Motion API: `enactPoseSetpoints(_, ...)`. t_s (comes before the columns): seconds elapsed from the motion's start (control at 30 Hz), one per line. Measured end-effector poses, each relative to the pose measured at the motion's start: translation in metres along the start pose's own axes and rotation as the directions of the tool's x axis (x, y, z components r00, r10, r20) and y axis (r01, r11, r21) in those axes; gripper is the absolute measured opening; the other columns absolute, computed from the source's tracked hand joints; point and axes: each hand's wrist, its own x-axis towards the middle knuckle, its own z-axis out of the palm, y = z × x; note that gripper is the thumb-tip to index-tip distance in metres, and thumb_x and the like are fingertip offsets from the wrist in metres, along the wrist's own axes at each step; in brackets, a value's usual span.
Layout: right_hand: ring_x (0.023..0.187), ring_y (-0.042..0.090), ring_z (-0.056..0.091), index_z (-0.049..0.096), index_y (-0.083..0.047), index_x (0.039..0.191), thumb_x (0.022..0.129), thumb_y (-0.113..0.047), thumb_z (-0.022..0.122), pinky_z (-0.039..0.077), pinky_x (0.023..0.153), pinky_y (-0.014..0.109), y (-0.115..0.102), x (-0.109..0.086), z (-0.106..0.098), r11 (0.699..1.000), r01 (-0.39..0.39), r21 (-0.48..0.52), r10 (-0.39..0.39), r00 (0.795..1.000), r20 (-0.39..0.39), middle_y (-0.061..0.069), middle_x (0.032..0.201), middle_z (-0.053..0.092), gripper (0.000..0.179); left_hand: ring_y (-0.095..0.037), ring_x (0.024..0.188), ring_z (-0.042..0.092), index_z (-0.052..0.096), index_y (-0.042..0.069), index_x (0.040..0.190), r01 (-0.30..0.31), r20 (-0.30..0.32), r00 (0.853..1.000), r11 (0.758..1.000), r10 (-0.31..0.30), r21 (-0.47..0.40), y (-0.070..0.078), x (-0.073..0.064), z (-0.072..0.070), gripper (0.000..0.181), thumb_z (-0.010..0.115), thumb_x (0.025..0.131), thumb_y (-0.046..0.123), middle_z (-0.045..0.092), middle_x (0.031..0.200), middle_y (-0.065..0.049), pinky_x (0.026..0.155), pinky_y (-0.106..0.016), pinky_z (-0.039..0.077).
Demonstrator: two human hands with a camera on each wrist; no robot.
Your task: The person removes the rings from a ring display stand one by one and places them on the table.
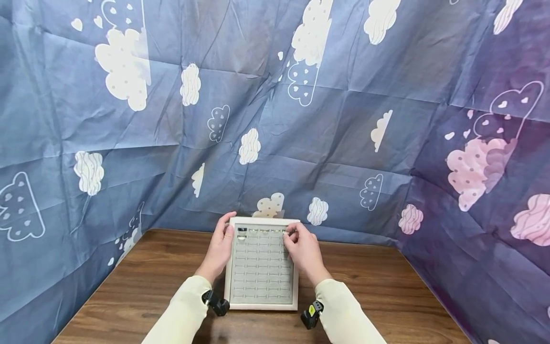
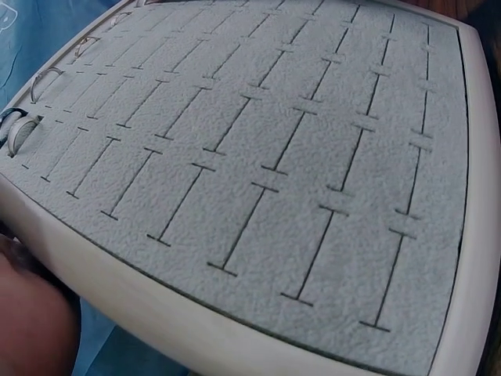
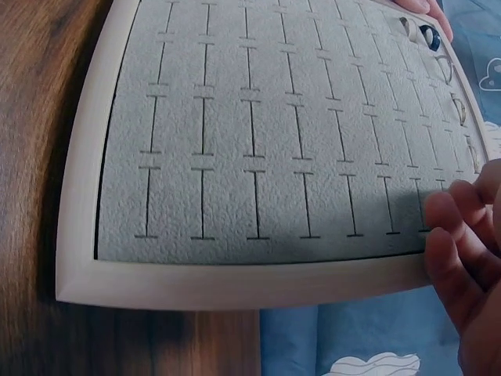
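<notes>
A ring display tray (image 1: pixel 262 306) with a pale frame and a grey slotted pad stands tilted up on the table. My left hand (image 1: pixel 219 249) grips its upper left edge, thumb along the front of the frame. At the upper right corner, the fingertips of my right hand (image 1: pixel 307 251) pinch a small ring (image 1: pixel 285 232) at the end slot of the top row. A dark ring (image 3: pixel 430 37) fills the first slot, with a wide silver ring (image 3: pixel 409 30) just below it. Thinner silver rings (image 1: pixel 264 231) line the rest of the top row. The right fingers partly hide the end slot.
The brown wooden table (image 1: pixel 369 291) extends to both sides of the tray. Behind it and along the sides hangs a blue cloth (image 1: pixel 279 177) with cloud prints. Black wrist cameras (image 1: pixel 216 303) sit at both sleeves, close to the tray's lower corners.
</notes>
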Motion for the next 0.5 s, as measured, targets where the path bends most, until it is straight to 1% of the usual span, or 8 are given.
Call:
enactPoseSetpoints(0.13, 0.042, 0.006, 0.058, 0.063, -0.009, 0.099, 0.097, -0.005, 0.069, 0.051, 0.051, 0.025, 0.001, 0.001, -0.002, 1.0, 0.02, -0.002, -0.02, 1.0, 0.02, -0.002, 0.068, 0.066, 0.007, -0.018, 0.098, 0.068, 0.042, 0.021, 0.16, -0.013, 0.016, 1.0, 1.0, 0.013, 0.012, -0.001, 0.0, 0.0, 0.041, 0.036, 0.119, 0.019, 0.062, 0.128, -0.022, 0.085, -0.031, 0.056)
enactPoseSetpoints(0.2, 0.043, 0.007, 0.059, 0.062, -0.009, 0.097, 0.096, -0.004, 0.068, 0.052, 0.051, 0.025, 0.002, 0.002, -0.004, 1.0, 0.018, 0.01, -0.018, 0.999, 0.036, -0.001, 0.068, 0.066, 0.008, -0.019, 0.099, 0.068, 0.041, 0.021, 0.16, -0.022, 0.024, 0.999, 1.0, 0.021, 0.018, -0.001, -0.001, 0.0, 0.041, 0.036, 0.12, 0.019, 0.062, 0.128, -0.022, 0.086, -0.031, 0.056)
enactPoseSetpoints(0.33, 0.047, 0.012, 0.062, 0.061, -0.011, 0.093, 0.095, -0.002, 0.068, 0.052, 0.05, 0.026, 0.002, 0.002, -0.007, 0.998, -0.026, 0.06, 0.021, 0.997, 0.08, -0.001, 0.068, 0.065, 0.011, -0.02, 0.101, 0.067, 0.04, 0.019, 0.161, -0.031, 0.022, 0.999, 0.999, 0.03, 0.023, 0.0, -0.001, -0.001, 0.042, 0.035, 0.12, 0.019, 0.061, 0.129, -0.022, 0.087, -0.032, 0.056)
enactPoseSetpoints(0.43, 0.052, 0.016, 0.065, 0.062, -0.012, 0.092, 0.095, -0.003, 0.068, 0.051, 0.052, 0.026, 0.001, 0.001, -0.009, 0.992, -0.06, 0.114, 0.047, 0.992, 0.114, 0.0, 0.069, 0.066, 0.011, -0.022, 0.102, 0.067, 0.04, 0.017, 0.162, -0.033, 0.018, 0.999, 0.999, 0.032, 0.022, 0.0, -0.001, -0.001, 0.043, 0.035, 0.12, 0.019, 0.061, 0.129, -0.023, 0.087, -0.032, 0.056)
enactPoseSetpoints(0.5, 0.054, 0.019, 0.067, 0.063, -0.01, 0.092, 0.096, -0.004, 0.067, 0.051, 0.054, 0.027, 0.0, 0.001, -0.012, 0.987, -0.065, 0.145, 0.047, 0.991, 0.128, 0.002, 0.07, 0.068, 0.009, -0.022, 0.102, 0.067, 0.039, 0.017, 0.162, -0.031, 0.018, 0.999, 0.999, 0.031, 0.022, 0.0, -0.001, -0.002, 0.043, 0.034, 0.12, 0.019, 0.061, 0.129, -0.023, 0.088, -0.032, 0.055)
